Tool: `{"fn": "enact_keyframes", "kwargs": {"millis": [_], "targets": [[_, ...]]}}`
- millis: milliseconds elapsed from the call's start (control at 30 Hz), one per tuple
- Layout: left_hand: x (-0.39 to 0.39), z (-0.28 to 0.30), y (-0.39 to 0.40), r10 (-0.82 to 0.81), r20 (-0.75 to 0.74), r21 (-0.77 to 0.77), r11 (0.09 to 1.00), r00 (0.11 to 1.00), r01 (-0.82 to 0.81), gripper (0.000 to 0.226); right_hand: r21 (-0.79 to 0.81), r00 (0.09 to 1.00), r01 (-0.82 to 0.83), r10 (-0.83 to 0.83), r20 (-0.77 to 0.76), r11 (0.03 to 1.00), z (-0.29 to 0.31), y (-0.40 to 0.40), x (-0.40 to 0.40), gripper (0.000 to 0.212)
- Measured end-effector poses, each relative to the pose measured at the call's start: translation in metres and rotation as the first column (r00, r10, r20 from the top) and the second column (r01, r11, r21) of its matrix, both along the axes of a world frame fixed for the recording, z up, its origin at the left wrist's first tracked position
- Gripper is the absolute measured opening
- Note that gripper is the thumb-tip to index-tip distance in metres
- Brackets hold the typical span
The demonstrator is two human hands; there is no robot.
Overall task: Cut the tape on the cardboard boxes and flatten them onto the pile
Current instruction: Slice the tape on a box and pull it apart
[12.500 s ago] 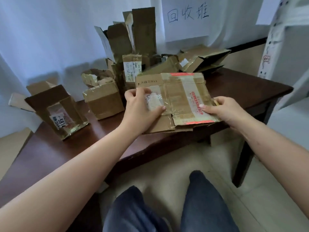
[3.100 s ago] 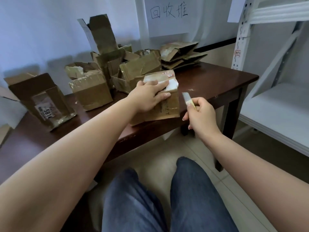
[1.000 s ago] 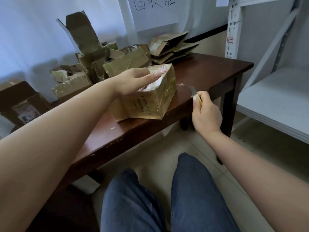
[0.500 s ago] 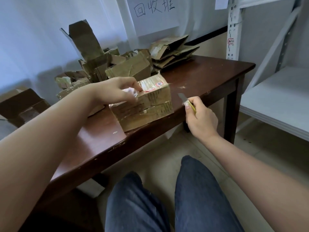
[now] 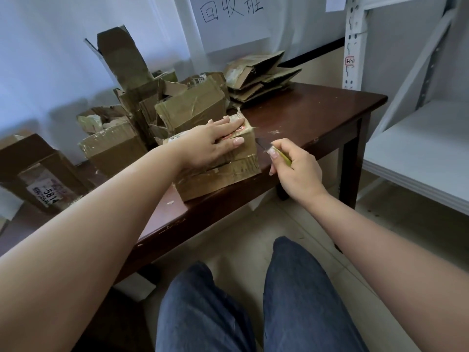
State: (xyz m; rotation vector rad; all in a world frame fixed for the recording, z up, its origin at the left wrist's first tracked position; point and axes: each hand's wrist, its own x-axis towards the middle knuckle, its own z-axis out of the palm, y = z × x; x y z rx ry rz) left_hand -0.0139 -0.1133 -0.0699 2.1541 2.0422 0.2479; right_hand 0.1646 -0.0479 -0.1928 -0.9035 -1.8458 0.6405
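Left hand (image 5: 212, 143): fingers straight, palm flat, pressing down on top of the taped cardboard box (image 5: 220, 161) at the near edge of the dark wooden table (image 5: 317, 115); thumb lies over the box's near face. Right hand (image 5: 295, 168): fingers curled round a yellow-handled utility knife (image 5: 275, 152), blade tip at the box's right corner, just right of the left thumb. Beyond the left hand stand more taped and opened boxes (image 5: 152, 110). Further back, right of them, lies the pile of flattened cardboard (image 5: 261, 74).
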Motion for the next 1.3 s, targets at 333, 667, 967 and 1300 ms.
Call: {"fn": "enact_keyframes", "kwargs": {"millis": [333,667,967,1300], "targets": [[-0.013,-0.009,0.01,0.011,-0.074,-0.014,1.0,0.997,-0.012,0.076,0.111,0.991,-0.011,-0.004,0.137,0.994,-0.005,0.014,-0.001,0.021],[-0.012,-0.007,0.01,0.01,-0.065,-0.045,0.999,0.998,-0.013,0.066,0.173,0.973,0.02,-0.059,0.223,0.985,-0.03,-0.001,-0.003,0.021],[-0.011,0.009,-0.008,0.002,0.084,0.305,0.952,0.996,-0.028,0.063,0.011,0.992,0.091,-0.092,0.091,0.996,-0.031,-0.01,0.002,0.021],[-0.028,-0.032,-0.055,0.229,-0.368,0.428,0.902,0.901,-0.054,0.067,0.451,0.988,0.128,-0.152,0.017,0.883,0.036,-0.014,-0.022,0.043]]}}
